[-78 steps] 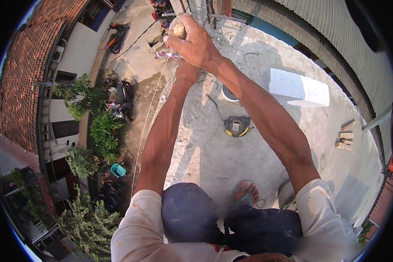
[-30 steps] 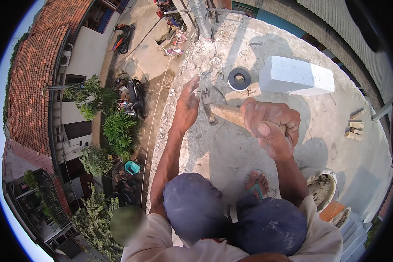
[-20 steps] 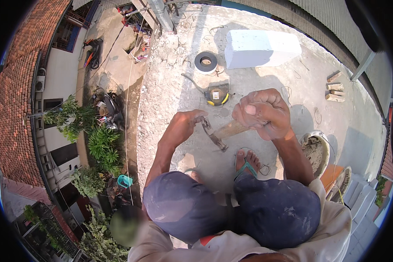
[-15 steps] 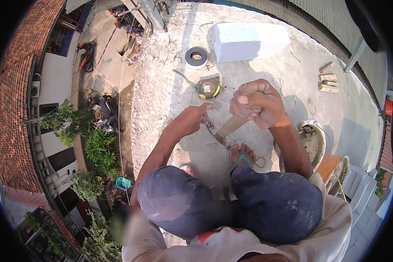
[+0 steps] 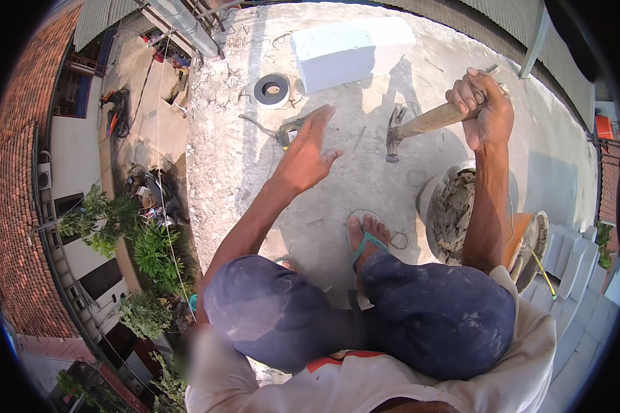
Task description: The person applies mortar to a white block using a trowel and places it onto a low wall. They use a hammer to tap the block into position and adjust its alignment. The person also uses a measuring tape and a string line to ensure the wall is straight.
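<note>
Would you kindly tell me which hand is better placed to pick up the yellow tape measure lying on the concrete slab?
Left, probably. The left hand hovers open right over the yellow tape measure, fingers spread. The right hand is off to the side, shut around the wooden-handled claw hammer.

the right hand (image 5: 486, 110) grips a hammer (image 5: 420, 124): smooth pale wood handle, dull dark metal head. rough matt concrete slab (image 5: 337, 206) below; beside the grip, a bucket (image 5: 455, 213) of coarse grey mortar.

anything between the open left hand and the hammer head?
Head view: only bare grey concrete slab between the left hand and the wooden-handled claw hammer's metal head.
</note>
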The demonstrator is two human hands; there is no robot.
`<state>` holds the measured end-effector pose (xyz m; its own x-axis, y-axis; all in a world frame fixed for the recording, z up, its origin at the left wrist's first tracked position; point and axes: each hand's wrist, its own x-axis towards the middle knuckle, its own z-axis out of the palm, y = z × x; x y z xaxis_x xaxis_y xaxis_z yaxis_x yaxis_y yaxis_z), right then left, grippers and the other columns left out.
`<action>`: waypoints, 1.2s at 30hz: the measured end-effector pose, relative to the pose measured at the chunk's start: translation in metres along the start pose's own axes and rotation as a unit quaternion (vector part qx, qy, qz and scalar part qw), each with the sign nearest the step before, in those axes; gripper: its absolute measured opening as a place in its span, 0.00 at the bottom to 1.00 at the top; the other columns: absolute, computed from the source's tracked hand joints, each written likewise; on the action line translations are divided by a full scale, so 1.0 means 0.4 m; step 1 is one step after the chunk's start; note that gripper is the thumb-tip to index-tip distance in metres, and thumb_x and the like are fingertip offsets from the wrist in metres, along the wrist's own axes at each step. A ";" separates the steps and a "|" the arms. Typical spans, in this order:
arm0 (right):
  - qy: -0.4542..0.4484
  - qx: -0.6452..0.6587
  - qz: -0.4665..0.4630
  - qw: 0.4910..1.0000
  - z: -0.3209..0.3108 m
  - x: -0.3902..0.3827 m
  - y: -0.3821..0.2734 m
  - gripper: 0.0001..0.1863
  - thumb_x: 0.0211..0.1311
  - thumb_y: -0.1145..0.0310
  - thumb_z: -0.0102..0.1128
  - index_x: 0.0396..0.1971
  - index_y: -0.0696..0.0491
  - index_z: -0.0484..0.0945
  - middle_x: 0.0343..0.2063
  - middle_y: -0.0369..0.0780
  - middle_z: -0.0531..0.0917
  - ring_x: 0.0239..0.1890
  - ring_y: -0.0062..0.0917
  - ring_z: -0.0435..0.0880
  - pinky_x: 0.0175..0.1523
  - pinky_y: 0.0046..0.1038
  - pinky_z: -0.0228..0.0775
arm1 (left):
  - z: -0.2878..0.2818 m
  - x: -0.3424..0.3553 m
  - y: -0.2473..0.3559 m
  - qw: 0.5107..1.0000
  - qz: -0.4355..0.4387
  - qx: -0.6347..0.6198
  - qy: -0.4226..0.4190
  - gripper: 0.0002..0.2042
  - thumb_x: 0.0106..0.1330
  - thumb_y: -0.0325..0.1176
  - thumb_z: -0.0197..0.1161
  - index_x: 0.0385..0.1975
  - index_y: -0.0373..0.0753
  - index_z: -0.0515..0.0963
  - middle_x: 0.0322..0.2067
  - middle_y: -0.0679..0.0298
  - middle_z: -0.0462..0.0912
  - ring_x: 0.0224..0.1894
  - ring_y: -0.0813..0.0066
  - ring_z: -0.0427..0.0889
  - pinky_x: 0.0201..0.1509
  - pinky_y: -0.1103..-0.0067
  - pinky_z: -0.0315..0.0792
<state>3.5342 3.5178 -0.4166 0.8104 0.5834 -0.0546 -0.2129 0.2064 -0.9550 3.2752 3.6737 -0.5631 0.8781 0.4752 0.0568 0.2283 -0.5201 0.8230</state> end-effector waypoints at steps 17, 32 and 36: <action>-0.070 -0.634 -0.119 0.761 -0.041 0.316 0.283 0.21 0.66 0.54 0.60 0.43 0.59 0.85 0.35 0.52 0.88 0.41 0.44 0.87 0.48 0.43 0.77 | 0.049 -0.065 -0.183 0.988 -0.047 0.125 0.073 0.37 0.51 0.24 0.79 0.64 0.32 0.71 0.58 0.45 0.74 0.56 0.43 0.76 0.63 0.59 0.72; -0.514 -0.690 -0.174 0.478 0.072 -0.029 0.499 0.23 0.55 0.65 0.74 0.52 0.46 0.83 0.61 0.40 0.76 0.68 0.35 0.71 0.71 0.51 0.62 | -0.032 -0.138 -0.227 0.981 -0.173 -0.033 0.081 0.26 0.64 0.26 0.70 0.63 0.32 0.73 0.56 0.45 0.79 0.59 0.51 0.80 0.62 0.65 0.75; -0.392 -0.781 -0.247 0.419 -0.043 0.081 0.484 0.16 0.58 0.74 0.66 0.47 0.49 0.85 0.63 0.43 0.75 0.68 0.39 0.70 0.70 0.52 0.62 | -0.124 -0.087 -0.304 0.960 -0.171 0.099 0.199 0.36 0.65 0.33 0.71 0.70 0.30 0.63 0.69 0.41 0.64 0.72 0.44 0.62 0.75 0.58 0.59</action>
<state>3.5287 3.5631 -0.6083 -0.0124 0.9776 -0.2101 0.9881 0.0442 0.1476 3.1960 3.7554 -0.6372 0.5155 0.8556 0.0456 0.5847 -0.3902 0.7113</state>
